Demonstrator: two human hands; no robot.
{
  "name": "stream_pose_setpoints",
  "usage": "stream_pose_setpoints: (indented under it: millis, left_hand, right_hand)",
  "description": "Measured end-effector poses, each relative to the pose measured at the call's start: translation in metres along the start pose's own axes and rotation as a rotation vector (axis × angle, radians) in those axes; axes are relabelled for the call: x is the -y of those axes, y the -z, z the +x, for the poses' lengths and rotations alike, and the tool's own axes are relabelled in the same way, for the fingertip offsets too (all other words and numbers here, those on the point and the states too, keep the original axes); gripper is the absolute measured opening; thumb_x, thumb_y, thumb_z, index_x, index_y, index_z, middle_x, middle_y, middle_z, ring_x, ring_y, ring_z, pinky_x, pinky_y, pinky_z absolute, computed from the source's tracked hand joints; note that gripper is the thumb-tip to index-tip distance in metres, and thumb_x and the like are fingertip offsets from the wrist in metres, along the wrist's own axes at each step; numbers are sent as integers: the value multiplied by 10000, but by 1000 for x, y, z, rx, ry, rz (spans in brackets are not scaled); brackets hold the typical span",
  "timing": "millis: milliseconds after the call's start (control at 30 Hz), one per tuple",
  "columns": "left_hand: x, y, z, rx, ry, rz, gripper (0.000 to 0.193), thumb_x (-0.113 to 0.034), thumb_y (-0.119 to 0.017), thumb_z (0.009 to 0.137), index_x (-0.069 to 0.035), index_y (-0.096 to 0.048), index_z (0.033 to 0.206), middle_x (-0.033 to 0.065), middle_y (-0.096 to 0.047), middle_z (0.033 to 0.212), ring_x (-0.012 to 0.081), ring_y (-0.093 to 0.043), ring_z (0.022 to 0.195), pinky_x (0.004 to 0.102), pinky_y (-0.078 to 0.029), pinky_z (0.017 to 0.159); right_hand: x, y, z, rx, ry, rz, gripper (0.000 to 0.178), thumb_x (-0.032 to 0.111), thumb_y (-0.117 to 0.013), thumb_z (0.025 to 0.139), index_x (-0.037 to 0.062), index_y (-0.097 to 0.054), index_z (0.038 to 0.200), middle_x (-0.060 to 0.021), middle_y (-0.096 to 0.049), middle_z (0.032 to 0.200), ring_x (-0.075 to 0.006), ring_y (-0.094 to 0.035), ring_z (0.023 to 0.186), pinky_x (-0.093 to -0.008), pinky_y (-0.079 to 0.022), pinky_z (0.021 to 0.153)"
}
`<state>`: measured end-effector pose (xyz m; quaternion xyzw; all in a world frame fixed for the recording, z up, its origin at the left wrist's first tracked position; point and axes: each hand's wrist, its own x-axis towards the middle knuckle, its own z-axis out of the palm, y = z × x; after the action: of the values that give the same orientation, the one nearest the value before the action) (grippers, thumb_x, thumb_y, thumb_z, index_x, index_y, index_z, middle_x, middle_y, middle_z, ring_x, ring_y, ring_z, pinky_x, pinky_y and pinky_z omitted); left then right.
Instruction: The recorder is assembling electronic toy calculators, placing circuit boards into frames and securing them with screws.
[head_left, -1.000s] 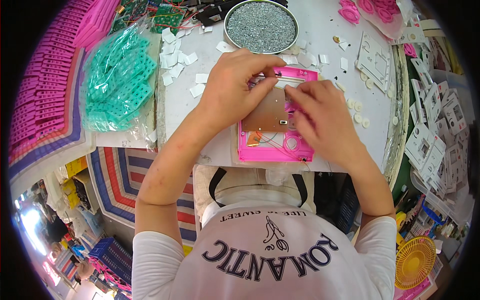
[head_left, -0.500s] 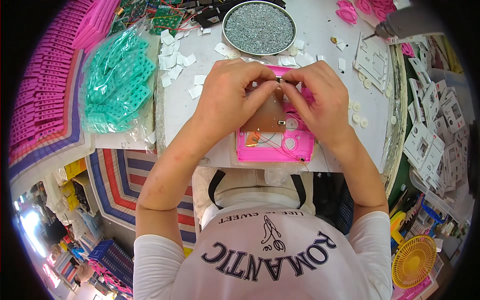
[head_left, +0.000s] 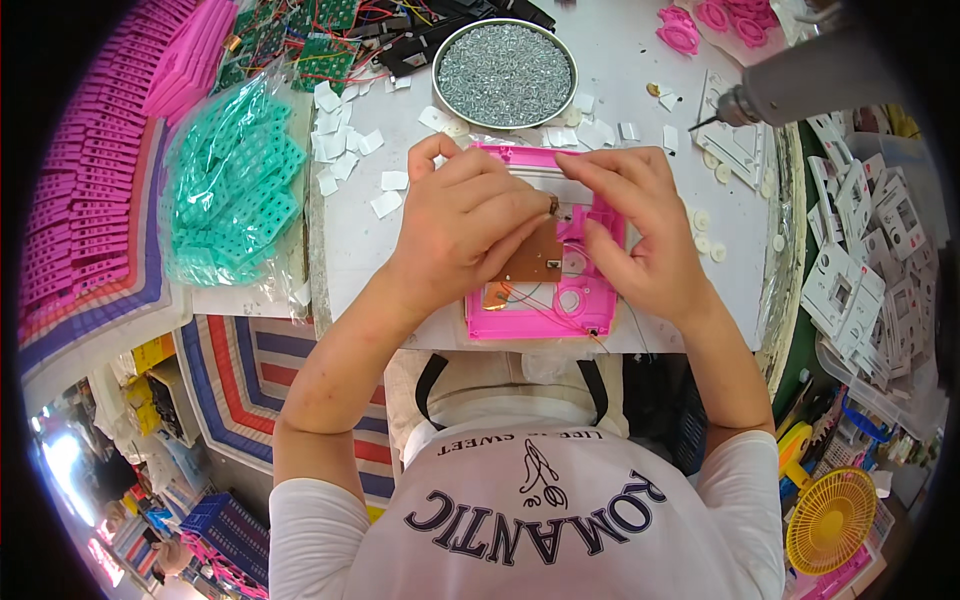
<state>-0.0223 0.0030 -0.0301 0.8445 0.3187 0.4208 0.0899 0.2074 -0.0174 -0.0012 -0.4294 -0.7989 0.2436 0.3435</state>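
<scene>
From the head view, a pink plastic frame (head_left: 545, 300) lies on the white tabletop (head_left: 360, 250), near its front edge. The left hand (head_left: 462, 222) pinches a small metal bit. The right hand (head_left: 640, 232) rests its curled fingers on the frame. A round tray of screws (head_left: 507, 72) sits behind.

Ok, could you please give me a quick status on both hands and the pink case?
Left hand and right hand both on the pink case, fingertips meeting over its brown board. Case flat on white table. Nothing in the way.
</scene>
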Motion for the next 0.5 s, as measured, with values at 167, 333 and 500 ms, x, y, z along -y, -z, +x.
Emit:
stream_pose_setpoints:
  millis: [167, 333, 500]
  left_hand:
    - [3, -4, -1, -2, 14, -23, 203, -120, -819, 772, -166, -711, 937, -52, -703, 871, 169, -619, 799, 390, -355, 869]
    - [8, -1, -3, -11, 16, -41, 208, -108, -823, 766, -161, -712, 934, -44, -698, 842, 175, -615, 775, 374, -357, 843]
    - [6, -2, -5, -17, 51, -82, 213, -100, -828, 761, -160, -711, 929, -39, -698, 831, 178, -610, 761, 367, -357, 822]
  right_hand:
    - [4, 10, -13, 78, 11, -41, 497, -1, -646, 746, 81, -711, 1233, -90, -642, 1191, -312, -504, 1083, -406, -476, 920]
    - [0, 3, -3, 72, 73, -18, 522, -21, -630, 746, 79, -695, 1255, -87, -630, 1223, -331, -494, 1088, -412, -485, 925]
    - [4, 3, 0, 113, 73, -2, 575, -36, -614, 738, 70, -667, 1301, -102, -614, 1256, -347, -484, 1100, -414, -481, 948]
